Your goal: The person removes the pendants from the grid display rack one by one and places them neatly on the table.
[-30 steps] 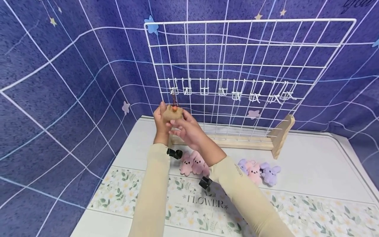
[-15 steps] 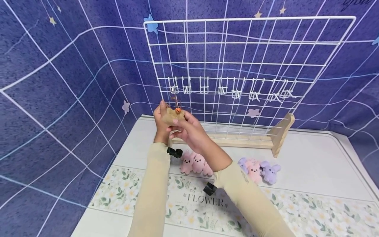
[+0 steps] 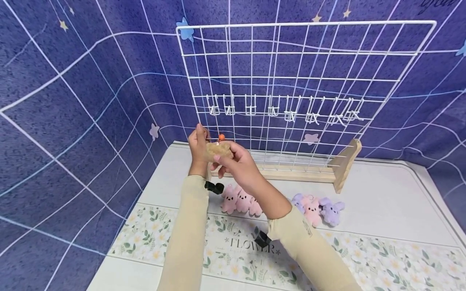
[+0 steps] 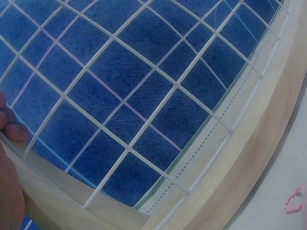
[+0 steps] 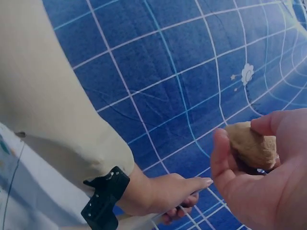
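Observation:
My right hand pinches a small tan furry plush between thumb and fingers, in front of the lower left of a white wire grid rack. A round orange bell or bead shows just above the plush. In the right wrist view the plush sits at my fingertips. My left hand grips the rack's left edge, thumb pointing up; in the left wrist view its fingers curl at the wooden side piece. Above both hands is the leftmost white wire hook, with nothing hanging on it.
A row of several white hooks runs across the grid. The rack stands on a wooden base. Pink plush toys lie below my hands, and pink and purple ones farther right on the table.
The tan plush and orange bell have moved down and slightly right with my right hand, away from the leftmost hook where its dark cord was. My left hand stays at the rack's edge.

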Tool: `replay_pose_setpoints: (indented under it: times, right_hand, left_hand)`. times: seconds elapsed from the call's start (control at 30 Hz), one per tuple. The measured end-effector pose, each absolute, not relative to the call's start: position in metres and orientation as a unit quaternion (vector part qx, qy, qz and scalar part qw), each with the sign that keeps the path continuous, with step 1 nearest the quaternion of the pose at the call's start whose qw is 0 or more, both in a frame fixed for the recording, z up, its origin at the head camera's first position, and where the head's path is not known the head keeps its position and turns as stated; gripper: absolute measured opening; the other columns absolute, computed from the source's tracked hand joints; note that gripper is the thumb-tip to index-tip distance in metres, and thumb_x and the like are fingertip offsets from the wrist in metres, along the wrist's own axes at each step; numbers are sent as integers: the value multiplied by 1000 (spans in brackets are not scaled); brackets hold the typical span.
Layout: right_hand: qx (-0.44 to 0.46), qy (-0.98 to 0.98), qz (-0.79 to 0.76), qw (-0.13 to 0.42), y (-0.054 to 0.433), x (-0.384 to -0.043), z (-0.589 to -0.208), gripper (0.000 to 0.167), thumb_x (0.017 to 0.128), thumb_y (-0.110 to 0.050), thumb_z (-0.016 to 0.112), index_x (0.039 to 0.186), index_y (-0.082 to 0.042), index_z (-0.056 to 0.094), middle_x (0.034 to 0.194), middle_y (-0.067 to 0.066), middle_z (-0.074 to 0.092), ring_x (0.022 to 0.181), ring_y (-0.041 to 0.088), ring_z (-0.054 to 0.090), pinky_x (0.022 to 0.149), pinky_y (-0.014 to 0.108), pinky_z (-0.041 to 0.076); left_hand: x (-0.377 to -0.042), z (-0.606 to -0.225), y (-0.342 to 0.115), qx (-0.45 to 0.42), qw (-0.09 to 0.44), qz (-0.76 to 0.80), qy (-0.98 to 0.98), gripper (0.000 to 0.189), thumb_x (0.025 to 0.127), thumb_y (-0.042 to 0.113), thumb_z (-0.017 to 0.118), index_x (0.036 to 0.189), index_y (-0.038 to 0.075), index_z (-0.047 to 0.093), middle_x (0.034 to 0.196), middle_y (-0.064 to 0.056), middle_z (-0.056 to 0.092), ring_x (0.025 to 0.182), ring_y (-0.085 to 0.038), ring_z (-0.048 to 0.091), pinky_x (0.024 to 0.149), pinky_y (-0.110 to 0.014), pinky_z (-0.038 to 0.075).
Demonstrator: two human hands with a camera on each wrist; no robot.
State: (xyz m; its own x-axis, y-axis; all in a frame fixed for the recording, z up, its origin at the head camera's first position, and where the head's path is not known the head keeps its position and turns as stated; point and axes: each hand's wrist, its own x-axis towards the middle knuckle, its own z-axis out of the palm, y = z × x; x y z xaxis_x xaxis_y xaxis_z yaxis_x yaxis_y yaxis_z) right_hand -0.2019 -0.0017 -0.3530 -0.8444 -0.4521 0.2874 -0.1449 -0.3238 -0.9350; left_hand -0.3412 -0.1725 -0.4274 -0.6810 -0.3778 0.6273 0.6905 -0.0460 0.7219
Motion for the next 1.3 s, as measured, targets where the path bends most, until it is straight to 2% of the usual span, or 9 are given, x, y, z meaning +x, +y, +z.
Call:
replay_pose_setpoints:
  times: [0.1, 0.2, 0.33, 0.47, 0.7, 0.93, 1.1, 1.2, 1.3]
  right_hand:
    - [-256, 613, -745, 56, 1, -200, -354, 36, 100, -4, 59, 136, 6, 58, 90, 2, 64, 72, 11, 62, 60, 23, 54]
    - [-250, 641, -726, 17, 5, -199, -356, 36, 97, -1, 57, 132, 6, 62, 99, 10, 66, 81, 17, 66, 65, 26, 59]
    - [-240, 715, -656, -39, 12, -200, -359, 33, 90, 0, 59, 121, 1, 68, 114, 13, 63, 95, 22, 66, 75, 27, 57]
    - [-246, 802, -539, -79, 20, -201, -360, 29, 87, -7, 62, 115, -9, 68, 112, 7, 60, 96, 21, 58, 82, 32, 50]
    - [-258, 839, -470, -92, 28, -207, -365, 31, 89, -11, 63, 120, -12, 58, 113, 7, 57, 97, 23, 58, 87, 40, 52]
    - [-284, 852, -431, -95, 31, -212, -373, 34, 92, -3, 66, 125, -12, 62, 117, 6, 62, 97, 21, 61, 88, 38, 55]
    - [-301, 865, -394, -76, 29, -215, -380, 36, 94, -6, 70, 129, -11, 67, 119, 5, 65, 105, 21, 63, 95, 40, 56]
    - [-311, 863, -393, -62, 27, -217, -385, 36, 93, -7, 71, 129, -8, 68, 119, 7, 67, 108, 22, 63, 96, 40, 56]
    - [-314, 854, -413, -37, 24, -220, -391, 36, 93, -3, 67, 129, -5, 66, 119, 10, 68, 103, 21, 65, 91, 37, 58]
  left_hand:
    - [-341, -426, -171, -128, 373, -708, -586, 50, 113, 14, 37, 67, -7, 32, 62, -5, 41, 55, -8, 36, 52, -18, 29]
    - [-341, -426, -171, -125, 370, -700, -598, 52, 114, 15, 35, 67, -7, 31, 61, -5, 39, 54, -7, 34, 51, -18, 27]
    - [-341, -427, -172, -123, 368, -700, -599, 53, 114, 16, 35, 63, 3, 33, 61, 0, 40, 53, -6, 34, 51, -18, 26]
    - [-342, -427, -174, -126, 365, -703, -597, 52, 114, 16, 35, 62, 12, 35, 61, 3, 40, 53, -5, 34, 52, -18, 26]
    - [-342, -428, -175, -131, 363, -696, -606, 53, 114, 16, 34, 64, 2, 32, 62, 1, 40, 54, -4, 35, 52, -17, 28]
    - [-340, -426, -175, -129, 360, -693, -612, 52, 114, 15, 33, 66, -5, 30, 62, 1, 41, 54, -6, 37, 54, -17, 30]
    - [-340, -426, -178, -138, 345, -696, -614, 54, 115, 14, 29, 68, -13, 29, 63, -4, 40, 55, -7, 37, 54, -17, 31]
    - [-340, -426, -179, -136, 331, -695, -624, 54, 115, 17, 28, 67, -9, 30, 63, -2, 40, 55, -7, 37, 53, -17, 30]
    - [-340, -426, -181, -135, 318, -691, -635, 55, 116, 20, 28, 64, 4, 33, 64, 0, 42, 54, -6, 37, 52, -17, 30]
